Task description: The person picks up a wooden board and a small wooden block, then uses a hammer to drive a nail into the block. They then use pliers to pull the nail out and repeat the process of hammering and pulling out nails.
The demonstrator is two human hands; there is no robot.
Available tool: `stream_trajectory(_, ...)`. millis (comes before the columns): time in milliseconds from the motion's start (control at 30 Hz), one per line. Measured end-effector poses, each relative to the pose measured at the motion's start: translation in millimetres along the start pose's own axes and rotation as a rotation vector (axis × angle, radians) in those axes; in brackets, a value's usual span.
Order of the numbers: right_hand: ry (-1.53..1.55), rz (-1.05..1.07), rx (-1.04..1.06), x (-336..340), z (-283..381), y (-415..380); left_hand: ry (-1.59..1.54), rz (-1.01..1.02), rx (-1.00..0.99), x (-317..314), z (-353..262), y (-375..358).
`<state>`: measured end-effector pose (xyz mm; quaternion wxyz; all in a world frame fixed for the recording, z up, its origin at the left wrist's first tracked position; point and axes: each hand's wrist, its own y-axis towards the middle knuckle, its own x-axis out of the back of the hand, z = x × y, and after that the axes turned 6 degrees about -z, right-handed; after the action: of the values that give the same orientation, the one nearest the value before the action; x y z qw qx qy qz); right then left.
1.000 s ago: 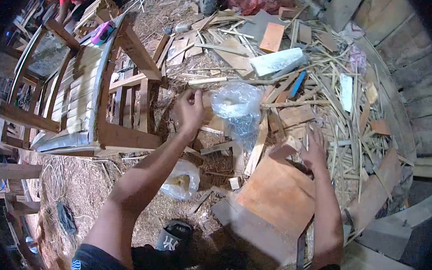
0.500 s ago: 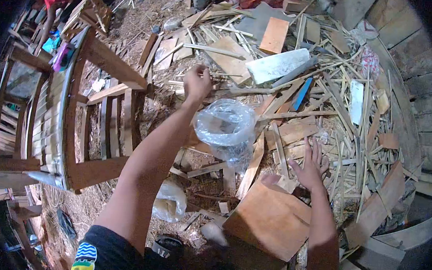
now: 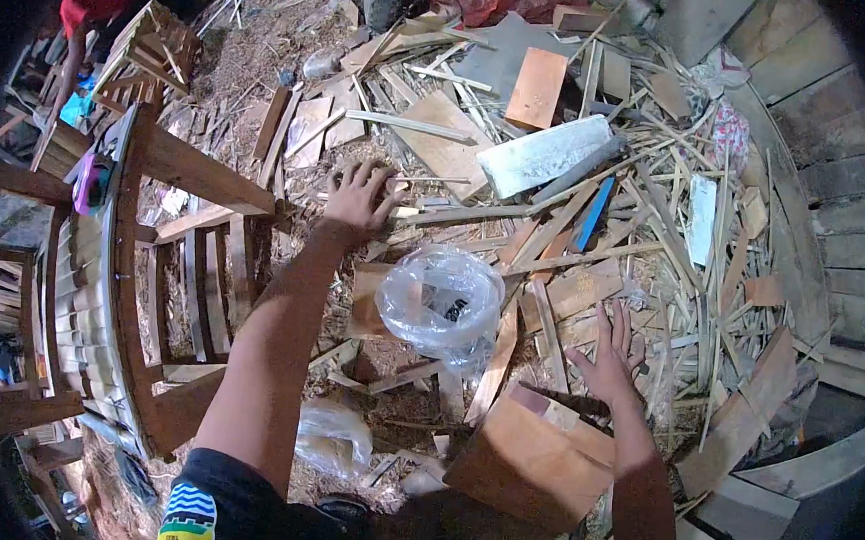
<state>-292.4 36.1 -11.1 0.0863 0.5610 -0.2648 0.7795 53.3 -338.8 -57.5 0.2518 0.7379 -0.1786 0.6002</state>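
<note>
My left hand (image 3: 359, 197) is open, fingers spread low over the sawdust, with its fingertips near some thin wooden strips (image 3: 426, 212). Just below and to its right stands a clear plastic bag (image 3: 391, 292), its round mouth facing up and something dark showing inside. My right hand (image 3: 609, 358) is also open, fingers apart, above the scrap wood. Under its wrist lies a broad tan wooden board (image 3: 530, 457). A second crumpled plastic bag (image 3: 332, 442) rests on the ground beneath my left forearm.
Wood offcuts and thin sticks (image 3: 692, 288) cover the ground to the right, around a whitish block (image 3: 546, 156) and a blue strip (image 3: 593, 214). Wooden furniture frames (image 3: 131, 279) stand at the left. Farther back, a person in red (image 3: 105, 1) bends down.
My left hand has gone from curled fingers to spread ones and moved slightly left and down. My right hand stays nearly in place. The view has shifted a little.
</note>
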Motion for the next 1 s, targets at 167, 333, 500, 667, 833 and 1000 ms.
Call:
stream_trajectory(167, -0.006, 0.004, 0.001, 3.5, 2.6, 2.1, -0.033, -0.086, -0.015, -4.1, 3.1, -1.2)
stream_trajectory(333, -0.040, -0.001, -0.002, 3.1, 1.8, 1.5, 0.004, -0.061, -0.005, -8.2, 5.9, 0.9)
stream_trajectory(500, -0.033, -0.007, 0.002, 5.3, 6.0, 3.3, 0.050, -0.093, -0.002, -5.3, 3.5, 3.6)
stream_trajectory(667, -0.005, -0.016, -0.027, 0.4, 6.0, 0.2, 0.022, -0.124, -0.035, -12.8, 6.7, 6.7)
stream_trajectory(833, -0.115, -0.446, 0.137, 22.9, 46.8, 29.4, 0.086, -0.124, -0.034, -14.7, 10.6, 6.9)
stream_trajectory(1000, 0.002, -0.395, 0.375, 29.7, 92.8, 126.4, 0.056, -0.108, -0.010, -16.3, 8.1, 5.9)
